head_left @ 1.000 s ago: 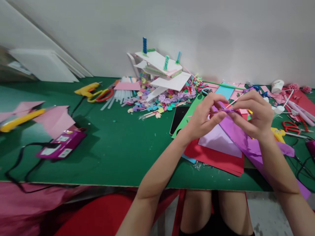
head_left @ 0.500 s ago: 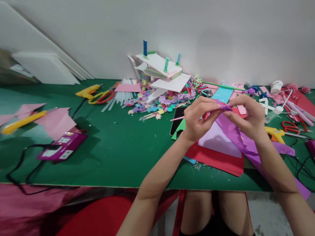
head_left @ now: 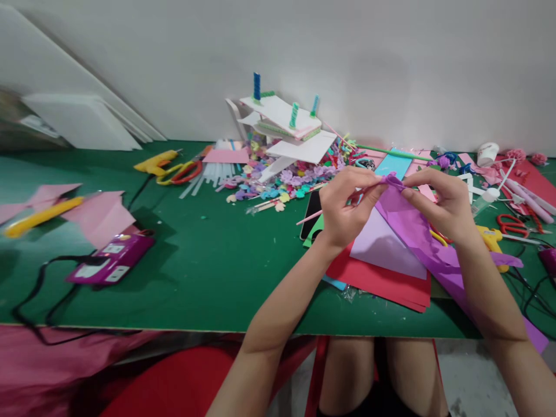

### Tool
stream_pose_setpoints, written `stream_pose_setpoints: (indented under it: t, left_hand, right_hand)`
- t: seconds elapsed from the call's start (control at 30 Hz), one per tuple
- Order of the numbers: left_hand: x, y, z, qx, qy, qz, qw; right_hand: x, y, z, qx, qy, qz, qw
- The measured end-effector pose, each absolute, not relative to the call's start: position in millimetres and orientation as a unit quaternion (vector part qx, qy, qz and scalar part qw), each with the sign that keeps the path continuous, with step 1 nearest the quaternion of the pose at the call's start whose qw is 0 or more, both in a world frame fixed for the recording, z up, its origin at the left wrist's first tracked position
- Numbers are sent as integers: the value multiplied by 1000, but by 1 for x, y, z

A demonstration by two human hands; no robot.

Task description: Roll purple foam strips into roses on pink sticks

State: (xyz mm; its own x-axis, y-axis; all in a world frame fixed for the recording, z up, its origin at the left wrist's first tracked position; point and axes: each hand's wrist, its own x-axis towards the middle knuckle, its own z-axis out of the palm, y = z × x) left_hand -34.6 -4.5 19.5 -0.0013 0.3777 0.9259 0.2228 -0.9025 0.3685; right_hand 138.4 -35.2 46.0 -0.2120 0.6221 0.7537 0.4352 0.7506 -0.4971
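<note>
Across the right half of the green tabletop (head_left: 230, 260) stretches the purple crepe strip (head_left: 402, 223), its long axis slanting from the raised, gathered end down beneath the right forearm to the front edge near the right corner. Red sheets (head_left: 377, 281) lie below it, close to that edge. The left hand (head_left: 347, 205) pinches the gathered end; the right hand (head_left: 447, 200), nearer the strip's length, nips its edge just beside. On the purple box (head_left: 115, 260) toward the left corner, white labels are too blurred to read. A thin pink stick (head_left: 309, 217) juts from the left hand.
</note>
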Motion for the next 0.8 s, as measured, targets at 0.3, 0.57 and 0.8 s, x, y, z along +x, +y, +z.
stream_pose_setpoints:
  t: [0.3,0.57,0.8]
  left_hand:
    - [-38,-6,25,743,221,606,177]
    - [-41,-6,29,781,163,568,202]
    - [-41,-3,27,814,111,542,176]
  right_hand:
    - [146,-36,49,-299,-820,-35,487]
    - [148,-40,55,-259,-844,-83,463]
    - [147,-42,58,-243,-844,-107,467]
